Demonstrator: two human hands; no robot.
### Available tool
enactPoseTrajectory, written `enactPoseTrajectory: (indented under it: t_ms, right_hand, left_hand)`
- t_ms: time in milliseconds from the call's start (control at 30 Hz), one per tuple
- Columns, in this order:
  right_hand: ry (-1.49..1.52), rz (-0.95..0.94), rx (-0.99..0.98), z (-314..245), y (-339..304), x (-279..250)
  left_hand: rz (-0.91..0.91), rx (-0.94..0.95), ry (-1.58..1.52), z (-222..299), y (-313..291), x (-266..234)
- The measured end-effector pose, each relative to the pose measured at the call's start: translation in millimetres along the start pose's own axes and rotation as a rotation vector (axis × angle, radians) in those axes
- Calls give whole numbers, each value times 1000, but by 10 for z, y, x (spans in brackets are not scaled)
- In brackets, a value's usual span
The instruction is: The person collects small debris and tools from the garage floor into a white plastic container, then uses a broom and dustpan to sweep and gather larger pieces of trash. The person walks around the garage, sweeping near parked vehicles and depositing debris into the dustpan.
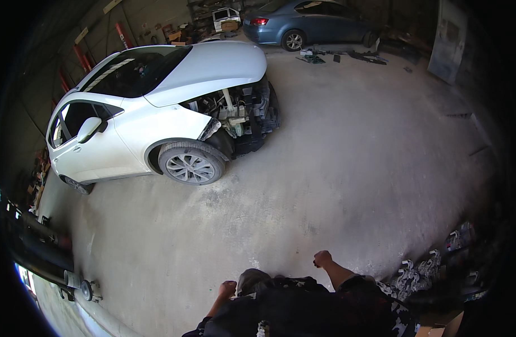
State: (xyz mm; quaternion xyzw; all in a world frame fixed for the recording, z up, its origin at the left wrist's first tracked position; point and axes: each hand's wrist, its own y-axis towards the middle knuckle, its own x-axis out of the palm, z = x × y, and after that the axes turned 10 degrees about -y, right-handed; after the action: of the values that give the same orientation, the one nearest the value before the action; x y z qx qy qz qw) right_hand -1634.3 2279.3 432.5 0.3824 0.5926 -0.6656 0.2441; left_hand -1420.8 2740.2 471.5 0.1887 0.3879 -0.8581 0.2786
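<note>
Low in the head view, my left hand (228,288) is closed, its fingers curled; whatever it may hold is hidden. Right beside it is a grey, rounded shape (253,278), perhaps cloth, and I cannot tell whether the hand touches it. My right hand (323,259) is out ahead of my body over the concrete floor (348,185), also closed. A small dark spot shows at its fingers, too small to name. Farther off, to the left, stands a white car (123,135) with its front bumper off and the engine bay parts (238,112) bare.
A blue car (325,25) stands at the back, with loose dark parts (314,56) on the floor before it. Silvery metal parts (418,275) are heaped at the near right, by a cardboard box (440,327). A grey metal door or panel (448,42) is at the far right.
</note>
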Motion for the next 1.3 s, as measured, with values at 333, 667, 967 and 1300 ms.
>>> enactPoseTrajectory:
  t_ms: [333, 667, 967, 1300]
  right_hand:
    - [-83, 36, 16, 667, 437, 687]
    - [177, 297, 263, 1852, 1891, -958]
    - [65, 338, 167, 2848, 3431, -2268]
    - [-75, 96, 7, 4669, 4576, -3484]
  left_hand:
    - [-475, 132, 353, 594, 1898, -732]
    - [-189, 403, 593, 3211, 4614, -1729]
    - [56, 155, 308, 3986, 5448, -2028]
    - [-181, -463, 26, 3234, 5220, -1732]
